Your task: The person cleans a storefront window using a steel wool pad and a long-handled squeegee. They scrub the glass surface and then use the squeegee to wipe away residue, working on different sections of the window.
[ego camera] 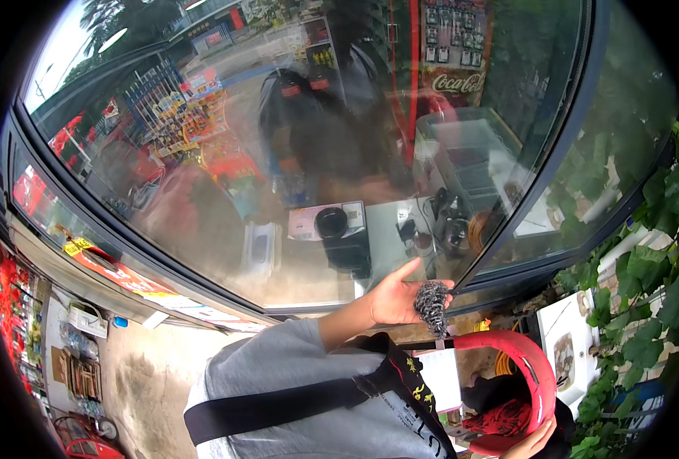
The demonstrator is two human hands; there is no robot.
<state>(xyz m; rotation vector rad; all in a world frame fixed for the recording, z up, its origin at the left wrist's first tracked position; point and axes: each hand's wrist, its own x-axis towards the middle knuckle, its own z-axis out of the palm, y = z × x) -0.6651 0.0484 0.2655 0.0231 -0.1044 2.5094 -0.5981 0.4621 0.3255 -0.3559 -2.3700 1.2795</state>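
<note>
My left hand point(400, 298) reaches out to the right in front of the window, thumb raised, with a grey, fuzzy scrubber point(431, 307) held at its fingers. Low on the right, my right hand point(533, 443) grips a thick, curved red rim point(540, 373); part of the hand is cut off by the picture's bottom edge. Dark cloth and a crumpled red-and-black cloth point(503, 417) lie within the rim's curve. The large glass window point(316, 252) fills the upper view, cloudy and full of reflections. A black round object point(331, 222) shows through the glass.
The dark window frame point(523, 206) runs close beside my left hand. To the right are a white sink point(572, 350) and leafy vines point(655, 269). A white panel point(441, 378) is near my chest. Concrete ground point(144, 378) and stacked cardboard point(81, 373) lie at lower left.
</note>
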